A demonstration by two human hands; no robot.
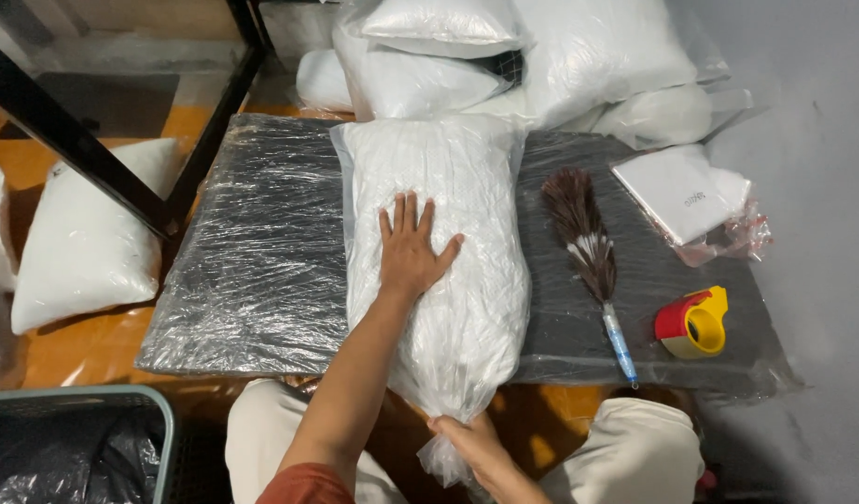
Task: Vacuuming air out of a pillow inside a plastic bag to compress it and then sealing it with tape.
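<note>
I see the left hand (408,250) lying flat, fingers spread, on the white pillow sealed in a clear plastic bag (439,261) — it rests lengthwise on the plastic-wrapped dark tabletop (252,271). The right hand (474,446) has its grip clamped on the bag's gathered open end at the near edge. Right of the pillow lie 1 brown feather duster (588,257) and 1 red-and-yellow tape dispenser (692,323).
</note>
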